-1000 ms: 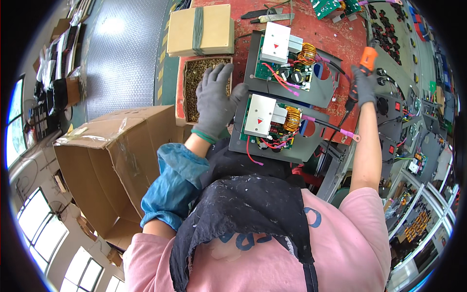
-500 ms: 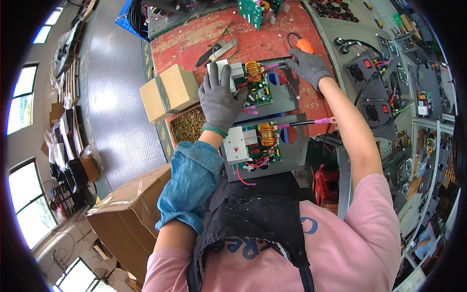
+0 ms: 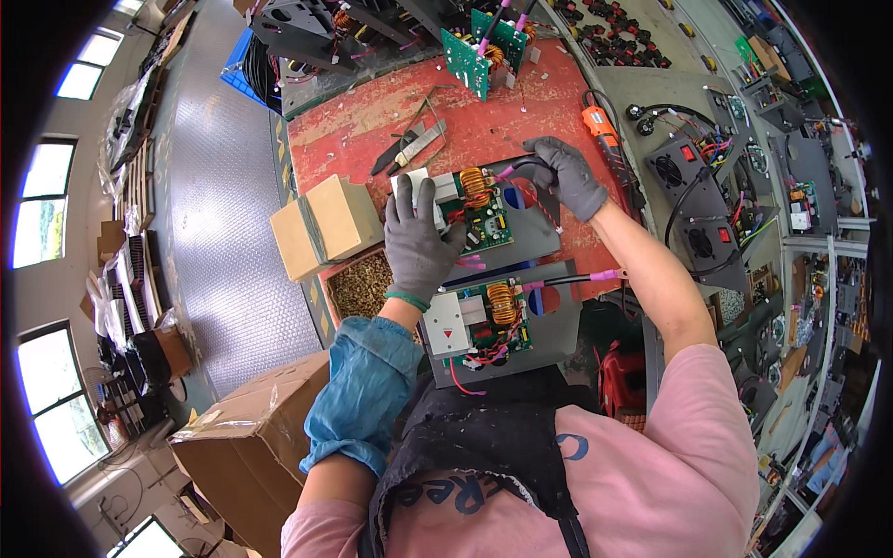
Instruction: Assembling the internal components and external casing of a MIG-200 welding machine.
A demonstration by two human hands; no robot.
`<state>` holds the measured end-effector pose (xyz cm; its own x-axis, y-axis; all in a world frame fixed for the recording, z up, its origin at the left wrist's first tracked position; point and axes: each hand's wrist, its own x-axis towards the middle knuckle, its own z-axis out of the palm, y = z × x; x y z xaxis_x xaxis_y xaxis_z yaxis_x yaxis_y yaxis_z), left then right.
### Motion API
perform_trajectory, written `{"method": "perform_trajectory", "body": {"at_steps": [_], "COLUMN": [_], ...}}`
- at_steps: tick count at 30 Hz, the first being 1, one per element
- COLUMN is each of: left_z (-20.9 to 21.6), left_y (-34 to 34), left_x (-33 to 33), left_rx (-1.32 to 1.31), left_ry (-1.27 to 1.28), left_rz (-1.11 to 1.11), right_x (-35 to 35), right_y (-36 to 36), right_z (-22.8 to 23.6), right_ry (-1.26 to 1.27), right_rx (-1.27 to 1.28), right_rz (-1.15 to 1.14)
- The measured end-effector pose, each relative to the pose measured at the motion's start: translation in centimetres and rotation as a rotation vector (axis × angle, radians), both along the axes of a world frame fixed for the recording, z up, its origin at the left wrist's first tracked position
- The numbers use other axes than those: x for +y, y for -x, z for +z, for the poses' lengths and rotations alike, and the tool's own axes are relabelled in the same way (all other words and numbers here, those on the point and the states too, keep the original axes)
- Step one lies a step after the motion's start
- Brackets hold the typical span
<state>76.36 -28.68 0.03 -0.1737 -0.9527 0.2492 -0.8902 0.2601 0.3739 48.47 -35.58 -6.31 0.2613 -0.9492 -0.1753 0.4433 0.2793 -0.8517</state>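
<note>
My left hand point(image 3: 419, 244), in a grey glove, lies with fingers outstretched on the white block point(image 3: 402, 189) at the left end of the far circuit board point(image 3: 490, 226). That green board has a copper coil point(image 3: 475, 187) and sits on a grey metal panel point(image 3: 532, 238). My right hand point(image 3: 569, 179), also gloved, is closed round the black cable point(image 3: 527, 166) that leaves the board's far right through a purple sleeve. Nearer to me, a second circuit board point(image 3: 514, 338) with a white plate point(image 3: 447, 325) rests on its own grey panel point(image 3: 549, 358).
An orange electric screwdriver point(image 3: 600, 126) lies on the red worktable point(image 3: 363, 126), right of my hand. To the left stand a tan box point(image 3: 326, 228) and a tray of small screws point(image 3: 363, 286). Green boards point(image 3: 465, 65) stand at the back; grey panels with fans point(image 3: 693, 166) are at right.
My right hand has drawn back toward the board and now grips the black cable; the orange screwdriver is more exposed. My left hand stays on the white block. The whole view has shifted slightly.
</note>
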Motion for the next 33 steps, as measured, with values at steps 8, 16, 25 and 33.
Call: {"method": "perform_trajectory", "body": {"at_steps": [8,16,25,33], "left_z": [1.2,2.3,1.4,1.6], "left_y": [0.1,0.8,1.2,0.8], "left_x": [-0.1,2.5,3.2,3.2], "left_rx": [-0.105,-0.272,-0.232,-0.229], "left_ry": [-0.05,-0.171,-0.15,-0.16], "left_rz": [0.019,-0.09,-0.163,-0.211], "right_x": [-0.3,15.3,17.8,18.2], "right_y": [2.0,-4.4,-7.4,-8.0], "right_z": [4.8,9.3,8.2,6.6], "right_ry": [0.865,0.389,0.265,-0.062], "right_rx": [1.638,1.976,1.355,0.627], "right_rz": [-0.167,0.45,-0.172,-0.35]}}
